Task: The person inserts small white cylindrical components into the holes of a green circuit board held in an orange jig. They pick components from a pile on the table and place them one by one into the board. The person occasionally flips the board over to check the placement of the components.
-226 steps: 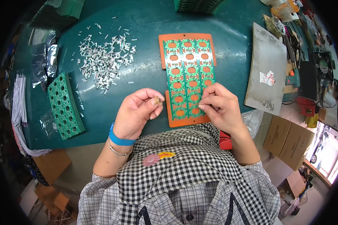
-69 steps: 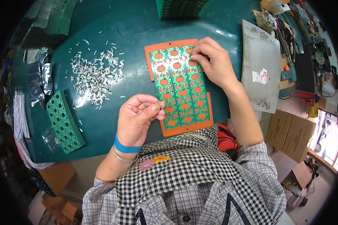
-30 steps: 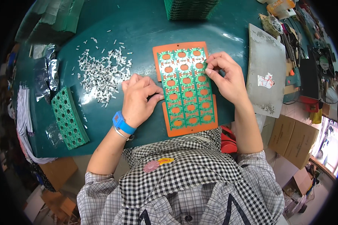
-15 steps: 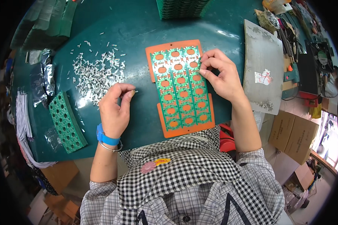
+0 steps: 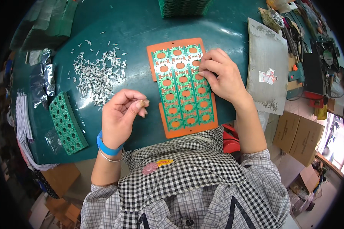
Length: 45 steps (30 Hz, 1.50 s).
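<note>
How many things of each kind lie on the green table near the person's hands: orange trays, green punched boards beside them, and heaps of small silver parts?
Orange rectangular tray with green ring boards: 1
Green punched boards in a stack: 1 stack
Heap of small silver metal parts: 1
Total: 3

Whatever the left hand (image 5: pixel 120 114) pinches is perhaps too small to tell.

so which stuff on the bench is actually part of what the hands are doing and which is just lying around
In use:
- orange tray with green circuit panel
- right hand, fingers on the panel
- left hand, pinching something small
- pile of small silver parts

Lying about:
- green panel stack
- grey board
- foil bags
- cardboard boxes
</note>
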Tool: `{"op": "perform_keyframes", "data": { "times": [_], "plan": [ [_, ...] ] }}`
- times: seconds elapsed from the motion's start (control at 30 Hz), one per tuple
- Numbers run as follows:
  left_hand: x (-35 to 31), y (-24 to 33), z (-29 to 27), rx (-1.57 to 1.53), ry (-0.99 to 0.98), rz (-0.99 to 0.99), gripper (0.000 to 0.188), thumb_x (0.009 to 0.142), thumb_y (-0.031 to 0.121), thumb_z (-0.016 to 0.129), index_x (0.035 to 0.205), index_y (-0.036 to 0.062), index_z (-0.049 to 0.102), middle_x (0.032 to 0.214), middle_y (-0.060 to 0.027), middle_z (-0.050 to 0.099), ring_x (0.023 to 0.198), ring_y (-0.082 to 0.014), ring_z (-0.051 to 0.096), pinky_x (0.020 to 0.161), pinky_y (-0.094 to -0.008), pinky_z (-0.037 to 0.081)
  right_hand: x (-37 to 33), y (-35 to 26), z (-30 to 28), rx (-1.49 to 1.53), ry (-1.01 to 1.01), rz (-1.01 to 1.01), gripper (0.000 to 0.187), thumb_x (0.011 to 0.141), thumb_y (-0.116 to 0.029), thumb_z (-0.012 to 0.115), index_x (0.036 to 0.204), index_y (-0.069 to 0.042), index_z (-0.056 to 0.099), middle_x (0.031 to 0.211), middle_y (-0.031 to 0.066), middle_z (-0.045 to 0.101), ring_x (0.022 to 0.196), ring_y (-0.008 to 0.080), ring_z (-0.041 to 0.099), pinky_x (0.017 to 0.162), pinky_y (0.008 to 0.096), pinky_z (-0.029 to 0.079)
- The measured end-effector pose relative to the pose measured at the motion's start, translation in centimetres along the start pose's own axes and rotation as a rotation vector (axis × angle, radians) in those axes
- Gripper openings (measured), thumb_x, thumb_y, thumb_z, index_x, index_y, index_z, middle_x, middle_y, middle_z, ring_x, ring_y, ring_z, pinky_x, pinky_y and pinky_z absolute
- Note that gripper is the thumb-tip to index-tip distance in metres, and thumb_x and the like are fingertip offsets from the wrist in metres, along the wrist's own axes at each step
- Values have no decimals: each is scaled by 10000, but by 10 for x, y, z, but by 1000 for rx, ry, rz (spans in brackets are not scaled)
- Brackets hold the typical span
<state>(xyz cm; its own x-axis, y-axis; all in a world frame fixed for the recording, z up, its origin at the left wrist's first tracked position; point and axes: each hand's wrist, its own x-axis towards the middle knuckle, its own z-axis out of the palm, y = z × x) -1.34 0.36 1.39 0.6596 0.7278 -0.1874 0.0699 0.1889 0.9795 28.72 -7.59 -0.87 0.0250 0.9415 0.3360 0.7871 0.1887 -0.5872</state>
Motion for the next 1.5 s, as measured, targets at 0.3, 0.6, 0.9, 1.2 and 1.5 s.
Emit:
{"op": "perform_keyframes", "data": {
  "times": [0.3,0.6,0.9,1.2,1.5],
  "plan": [
    [3,-5,33,-889,-101,-332,162,989,94,620,1096,-14,674,1103,-135,702,827,-134,610,828,-322,530,-1,-67,-4,175,119,-200,245,666,-81,805,886,-59,699,935,77,640,847,268,641,712,368,532],
    [-13,-5,44,-778,-150,-402,206,993,107,618,1143,-21,678,963,-38,677,766,-98,570,734,-258,490,-6,-79,3,271,101,-308,171,668,-3,752,806,-36,655,923,74,641,807,280,620,704,371,520],
    [-3,-6,-19,905,339,319,199,743,19,804,931,34,739,962,-97,678,909,-222,623,831,-333,497,-28,-21,-8,330,153,174,117,741,23,761,845,-1,715,972,77,647,903,201,646,795,310,515],
    [7,-20,-35,1246,302,243,125,800,84,764,827,60,644,822,-35,583,864,-237,526,781,-365,389,-39,-3,3,397,99,249,140,744,66,766,858,-6,729,1049,69,619,914,179,633,812,287,516],
    [5,-15,-32,878,325,173,70,875,9,691,889,3,622,813,-66,620,757,-199,592,694,-327,472,-37,-5,4,360,102,220,128,737,57,760,830,-19,718,1000,61,627,906,197,632,769,298,535]
  ]
}}
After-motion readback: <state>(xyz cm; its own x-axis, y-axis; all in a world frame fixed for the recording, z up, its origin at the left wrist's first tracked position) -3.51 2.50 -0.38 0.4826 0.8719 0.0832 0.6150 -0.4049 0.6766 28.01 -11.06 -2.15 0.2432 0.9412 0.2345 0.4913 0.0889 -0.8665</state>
